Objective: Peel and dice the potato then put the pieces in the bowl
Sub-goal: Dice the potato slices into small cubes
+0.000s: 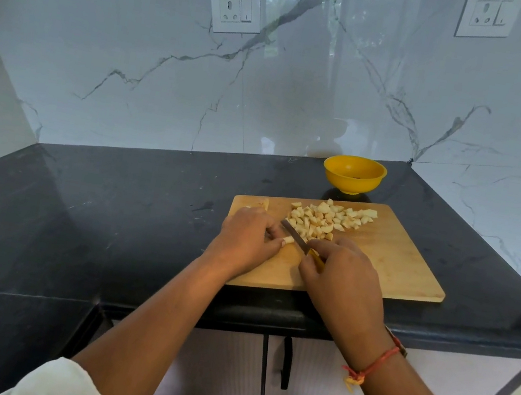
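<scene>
Potato strip (287, 239) pinched in left hand (244, 241) grip, right hand (343, 274) grip clamped round knife (296, 235), both wrists angled inward

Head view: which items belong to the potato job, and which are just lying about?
Job:
left hand, pinching the potato strip
right hand, gripping the knife
diced pile
cutting board
yellow bowl

Just there:
left wall socket
right wall socket
cabinet handle
black countertop
</scene>
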The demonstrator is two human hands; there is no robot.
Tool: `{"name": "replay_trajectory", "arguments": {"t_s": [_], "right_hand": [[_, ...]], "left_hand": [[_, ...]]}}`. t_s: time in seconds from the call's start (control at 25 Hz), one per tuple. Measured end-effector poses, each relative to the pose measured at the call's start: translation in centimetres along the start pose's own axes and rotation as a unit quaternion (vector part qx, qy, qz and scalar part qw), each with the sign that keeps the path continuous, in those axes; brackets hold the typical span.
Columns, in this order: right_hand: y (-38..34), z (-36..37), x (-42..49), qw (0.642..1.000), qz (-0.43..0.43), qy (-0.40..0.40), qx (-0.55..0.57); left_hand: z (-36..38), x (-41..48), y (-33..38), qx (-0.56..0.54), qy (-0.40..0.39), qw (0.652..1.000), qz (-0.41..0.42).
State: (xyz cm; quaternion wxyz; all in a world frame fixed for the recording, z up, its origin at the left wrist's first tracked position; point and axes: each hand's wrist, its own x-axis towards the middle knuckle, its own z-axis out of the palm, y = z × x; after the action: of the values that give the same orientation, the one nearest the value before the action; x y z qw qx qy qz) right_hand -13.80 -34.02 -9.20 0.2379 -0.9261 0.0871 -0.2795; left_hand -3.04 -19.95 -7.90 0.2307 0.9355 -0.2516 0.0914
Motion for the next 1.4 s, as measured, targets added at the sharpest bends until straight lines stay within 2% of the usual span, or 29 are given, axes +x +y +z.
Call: {"name": "replay_trajectory", "arguments": {"t_s": [0.2, 0.6, 0.88, 1.2, 1.4], "right_hand": [[-0.3, -0.3, -0.5, 0.999, -0.030, -0.013, -0.043], [-0.5, 0.3, 0.4, 0.992, -0.071, -0.060, -0.084], [0.3, -1.2, -1.0, 0.985, -0.093, -0.053, -0.136], [0.1, -1.2, -0.1, 0.999, -0.032, -0.014, -0.040], [-0.3, -0.7, -0.7, 0.997, -0.051, -0.028, -0.045]], "left_hand": [[0.4, -0.3, 0.0, -0.034, 0.036, 0.998, -0.034], [0.7, -0.2, -0.5, -0.083, 0.030, 0.994, -0.066], [2.0, -0.4, -0.6, -0.057, 0.101, 0.992, -0.050], [2.0, -0.6, -0.7, -0.040, 0.083, 0.994, -0.053], [1.7, -1.0, -0.6, -0.109, 0.096, 0.987, -0.070]]}}
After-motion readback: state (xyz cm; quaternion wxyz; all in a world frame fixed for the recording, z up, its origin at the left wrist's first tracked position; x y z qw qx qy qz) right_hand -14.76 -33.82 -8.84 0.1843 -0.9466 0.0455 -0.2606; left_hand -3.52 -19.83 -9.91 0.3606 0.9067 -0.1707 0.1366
